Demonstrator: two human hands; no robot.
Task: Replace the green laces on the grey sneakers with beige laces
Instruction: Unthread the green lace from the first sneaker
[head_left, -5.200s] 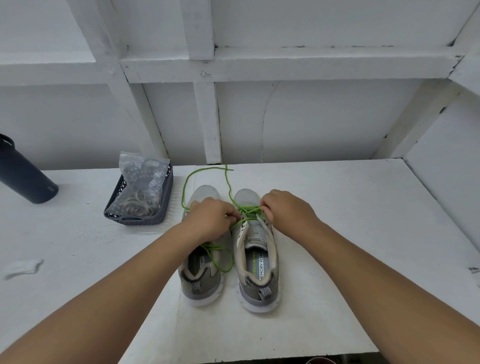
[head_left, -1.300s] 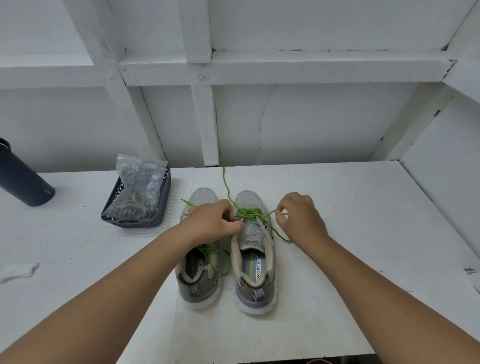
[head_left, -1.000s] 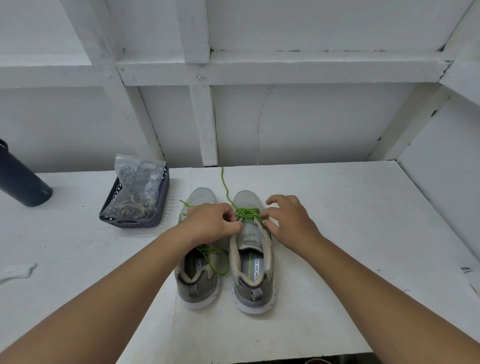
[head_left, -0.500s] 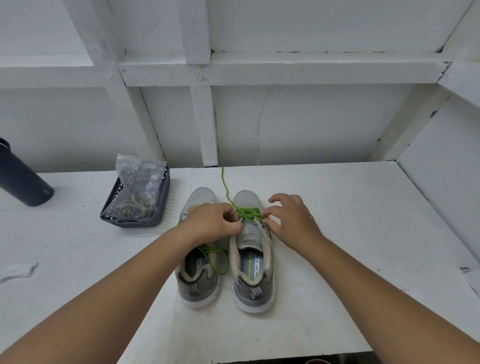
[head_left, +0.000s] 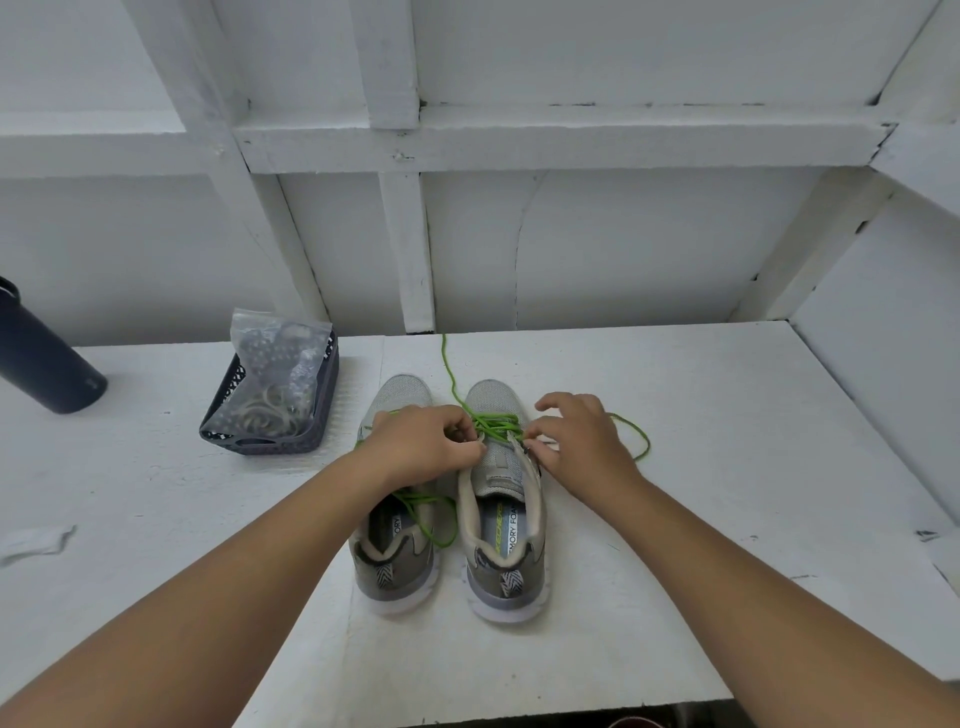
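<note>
Two grey sneakers stand side by side on the white table, heels toward me. The right sneaker (head_left: 501, 519) still has a green lace (head_left: 493, 423) crossed through its front eyelets; one loose end runs toward the wall, another curls on the table to the right. My left hand (head_left: 421, 447) pinches the lace at the left eyelet row. My right hand (head_left: 576, 441) pinches at the right eyelet row, its other fingers spread. The left sneaker (head_left: 395, 545) is partly under my left arm, with green lace loose over its opening.
A dark mesh basket (head_left: 275, 441) at the left holds a clear plastic bag (head_left: 275, 364) of coiled laces. A dark bottle (head_left: 47, 364) leans at the far left. A scrap of white paper (head_left: 36, 540) lies near the left edge. White wall framing rises behind.
My right hand pulled the lace out to the right, then came back to the right eyelets. The free end now lies curled on the table at the right. My left hand stayed put.
</note>
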